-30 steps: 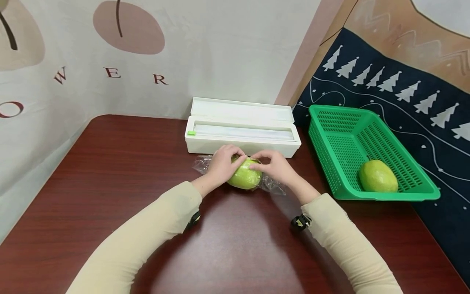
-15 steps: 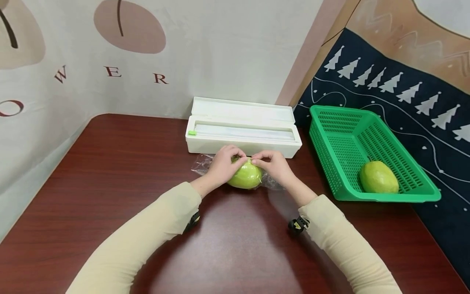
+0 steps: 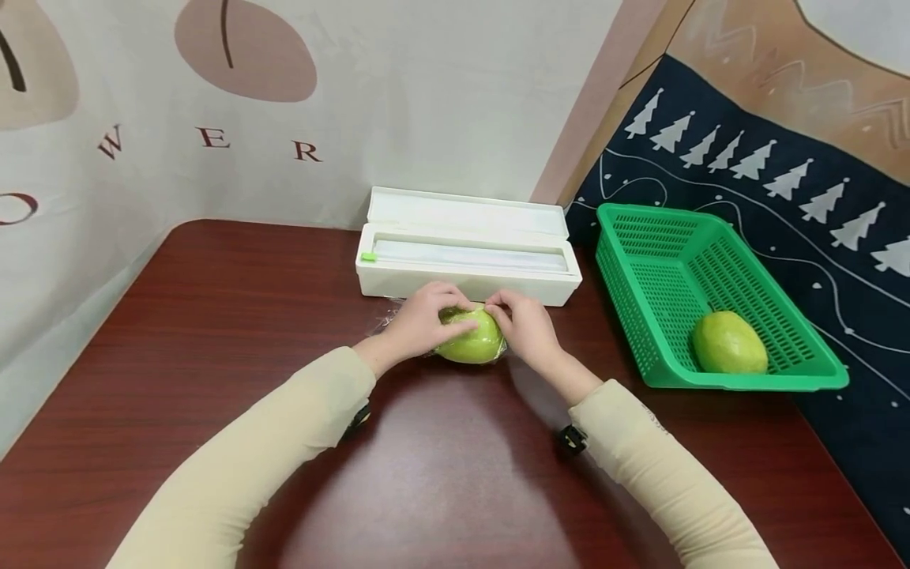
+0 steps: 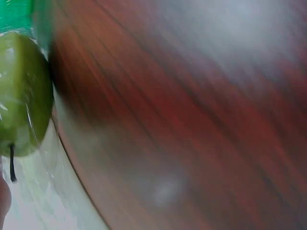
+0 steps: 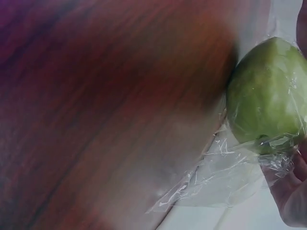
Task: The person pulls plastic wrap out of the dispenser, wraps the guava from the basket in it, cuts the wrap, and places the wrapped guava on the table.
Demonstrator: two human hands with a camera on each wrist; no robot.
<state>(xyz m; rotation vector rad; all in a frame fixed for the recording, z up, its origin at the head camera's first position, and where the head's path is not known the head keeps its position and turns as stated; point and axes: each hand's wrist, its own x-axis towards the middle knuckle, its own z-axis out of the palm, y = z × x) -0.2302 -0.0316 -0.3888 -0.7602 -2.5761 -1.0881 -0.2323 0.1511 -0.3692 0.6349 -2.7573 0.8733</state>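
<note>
Head view: the green fruit [image 3: 471,341], wrapped in clear film [image 5: 211,177], sat on the table [image 3: 235,340] just in front of the white box [image 3: 465,282] (lid up, btw). My L hand [image 3: 419,320] was curled round the fruit's left end; my R hand [image 3: 529,328] pinched film at its upper rt, nr the box. Hands were close but apart, w/ fruit btwn. Rt of the box stood the green basket [image 3: 753,382] w/ a 2nd fruit [image 3: 728,344] inside.

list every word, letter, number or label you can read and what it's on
"O", cut by left edge: pale cloth backdrop
"W": same backdrop
"E": same backdrop
"R": same backdrop
Right sleeve: dark marks, too small to read
Wrapped green fruit: none seen
</note>
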